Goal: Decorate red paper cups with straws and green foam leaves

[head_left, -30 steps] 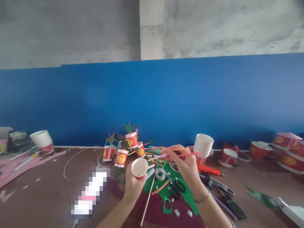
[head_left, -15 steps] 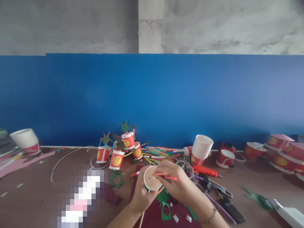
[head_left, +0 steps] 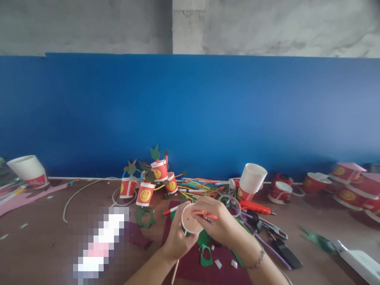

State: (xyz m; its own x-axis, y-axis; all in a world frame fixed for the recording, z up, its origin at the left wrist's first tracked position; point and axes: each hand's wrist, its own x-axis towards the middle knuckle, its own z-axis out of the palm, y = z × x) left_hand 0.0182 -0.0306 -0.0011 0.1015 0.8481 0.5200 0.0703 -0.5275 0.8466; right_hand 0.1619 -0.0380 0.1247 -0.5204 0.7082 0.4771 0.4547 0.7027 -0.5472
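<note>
Red straw (head_left: 211, 216) between curled right fingers (head_left: 208, 206)

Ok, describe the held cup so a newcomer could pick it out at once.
Below the blue wall, at the front middle of the brown table, two hands meet. The cup sits in the left hand, its round white end facing the camera. Unlike the other cups, it is off the table, with a red straw held across it by the right hand.
</note>
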